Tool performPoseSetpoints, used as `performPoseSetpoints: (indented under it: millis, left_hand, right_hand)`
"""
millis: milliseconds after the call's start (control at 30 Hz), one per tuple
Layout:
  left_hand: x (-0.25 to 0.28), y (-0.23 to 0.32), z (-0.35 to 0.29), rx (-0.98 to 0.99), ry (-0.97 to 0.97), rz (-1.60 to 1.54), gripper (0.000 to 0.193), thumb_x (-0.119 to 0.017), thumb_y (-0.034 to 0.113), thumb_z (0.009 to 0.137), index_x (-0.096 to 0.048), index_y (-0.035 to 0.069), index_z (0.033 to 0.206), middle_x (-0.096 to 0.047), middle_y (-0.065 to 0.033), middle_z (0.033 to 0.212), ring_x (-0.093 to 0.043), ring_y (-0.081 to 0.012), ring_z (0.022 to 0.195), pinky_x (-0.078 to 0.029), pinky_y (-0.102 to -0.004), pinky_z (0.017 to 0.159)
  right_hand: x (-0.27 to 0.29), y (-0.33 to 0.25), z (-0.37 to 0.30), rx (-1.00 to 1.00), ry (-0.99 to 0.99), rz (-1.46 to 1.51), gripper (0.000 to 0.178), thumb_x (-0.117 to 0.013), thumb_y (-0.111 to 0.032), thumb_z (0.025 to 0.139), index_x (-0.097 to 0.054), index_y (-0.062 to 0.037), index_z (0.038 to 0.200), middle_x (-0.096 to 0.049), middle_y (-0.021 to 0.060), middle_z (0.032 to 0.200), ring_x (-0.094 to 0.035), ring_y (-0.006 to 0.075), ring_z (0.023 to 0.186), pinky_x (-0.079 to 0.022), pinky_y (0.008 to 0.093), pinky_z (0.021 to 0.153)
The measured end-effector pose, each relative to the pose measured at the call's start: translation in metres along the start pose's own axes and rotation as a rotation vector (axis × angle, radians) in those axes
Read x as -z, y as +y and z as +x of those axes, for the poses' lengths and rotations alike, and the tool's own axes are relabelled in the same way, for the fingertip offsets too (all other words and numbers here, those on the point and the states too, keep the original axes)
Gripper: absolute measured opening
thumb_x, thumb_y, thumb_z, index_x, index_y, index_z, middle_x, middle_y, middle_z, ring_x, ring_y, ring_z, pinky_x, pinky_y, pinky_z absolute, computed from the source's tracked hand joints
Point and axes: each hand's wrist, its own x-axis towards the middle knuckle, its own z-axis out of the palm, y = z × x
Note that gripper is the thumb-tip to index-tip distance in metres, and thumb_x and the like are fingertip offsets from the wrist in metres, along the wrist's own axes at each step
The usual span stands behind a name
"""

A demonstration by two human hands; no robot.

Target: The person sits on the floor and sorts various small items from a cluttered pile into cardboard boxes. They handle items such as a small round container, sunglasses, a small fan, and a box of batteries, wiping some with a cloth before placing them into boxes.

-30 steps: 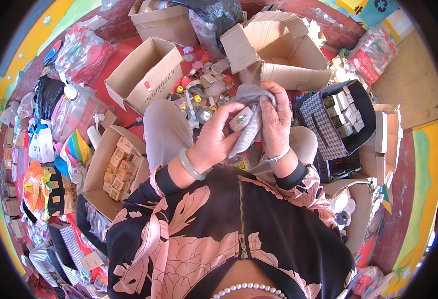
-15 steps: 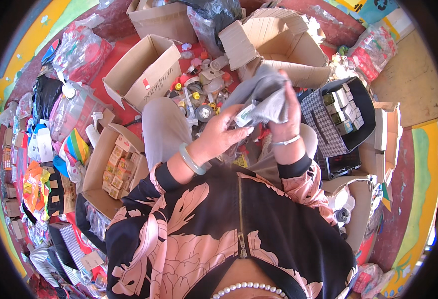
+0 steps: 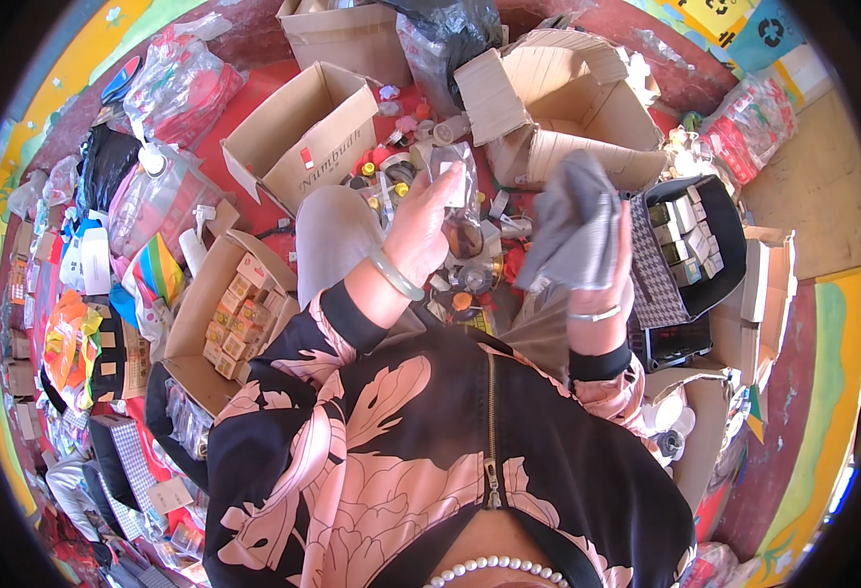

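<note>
A small white piece, perhaps a box [image 3: 456, 186], is pinched in the fingertips of my left hand [image 3: 416, 233], which is raised over the pile between my knees. Clear plastic lies just beyond those fingers; I cannot tell if it is held too. A crumpled grey cloth [image 3: 569, 227] drapes over the fingers of my right hand [image 3: 602, 294], which grips it off to the right, apart from the left hand. Much of the right hand's fingers is hidden by the cloth. Below both hands spreads a pile of mixed small items [image 3: 465, 274], with caps and plastic parts.
Cardboard boxes stand ahead: one narrow [image 3: 298, 127], one wide with raised flaps [image 3: 558, 103]. At the left a carton [image 3: 200, 377] holds small boxes. On the right a houndstooth-sided bin [image 3: 651, 265] contains small white boxes. Plastic bags [image 3: 180, 93] crowd the far left.
My hands have moved apart: the left slid a little left and forward with the white piece, while the right drew the grey cloth to the right. The whole view has shifted slightly.
</note>
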Motion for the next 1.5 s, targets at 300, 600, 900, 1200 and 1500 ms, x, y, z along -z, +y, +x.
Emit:
performPoseSetpoints:
  millis: [300,600,900,1200,1500]
  left_hand:
    - [-0.015,-0.001,-0.008,0.068,-0.051,-0.073,0.034,-0.046,0.034,0.094,-0.054,0.003,0.106,-0.062,-0.0099,0.097,-0.059,-0.0175,0.087,-0.049,-0.0315,0.077]
    - [-0.016,-0.003,-0.013,0.187,-0.015,-0.401,0.03,-0.042,0.032,0.095,-0.05,0.006,0.107,-0.059,-0.0186,0.104,-0.058,-0.0299,0.096,-0.047,-0.0444,0.086]
    - [-0.001,0.016,0.0,-0.013,0.018,-0.397,0.044,-0.031,0.037,0.098,-0.049,-0.001,0.11,-0.059,-0.019,0.108,-0.054,-0.0305,0.109,-0.044,-0.0407,0.093]
    - [0.027,0.046,-0.038,-0.206,-0.051,-0.139,0.051,-0.045,0.05,0.09,-0.05,0.005,0.114,-0.059,-0.0069,0.107,-0.056,-0.0165,0.098,-0.045,-0.0329,0.089]
    - [0.12,0.128,-0.148,-0.715,0.215,-0.293,0.035,-0.044,0.036,0.095,-0.051,0.004,0.107,-0.062,-0.0103,0.098,-0.057,-0.0205,0.099,-0.043,-0.0361,0.09]
  right_hand:
    - [-0.007,0.082,-0.012,0.511,-0.113,-1.638,0.059,-0.068,-0.023,0.079,-0.039,-0.0045,0.127,-0.054,0.0225,0.114,-0.052,0.035,0.111,-0.042,0.0378,0.092]
    - [-0.005,0.075,-0.013,0.475,0.049,-1.745,0.027,-0.054,-0.024,0.089,-0.055,-0.0004,0.102,-0.062,0.0203,0.08,-0.063,0.0331,0.073,-0.049,0.0383,0.064]
    - [-0.007,0.084,0.004,-0.038,-0.031,-0.508,0.037,-0.05,-0.019,0.093,-0.044,-0.0064,0.127,-0.053,0.0048,0.117,-0.052,0.0119,0.1,-0.044,0.0252,0.085]
    - [-0.041,0.132,0.03,0.012,-0.158,-0.959,0.026,-0.051,-0.016,0.094,-0.054,0.0,0.113,-0.06,0.0007,0.096,-0.051,0.0057,0.084,-0.043,0.0207,0.075]
    - [-0.09,0.228,0.03,-0.145,-0.633,-1.341,0.036,-0.044,-0.029,0.096,-0.053,0.0028,0.082,-0.048,0.0011,0.068,-0.04,0.0114,0.064,-0.036,0.0276,0.059]
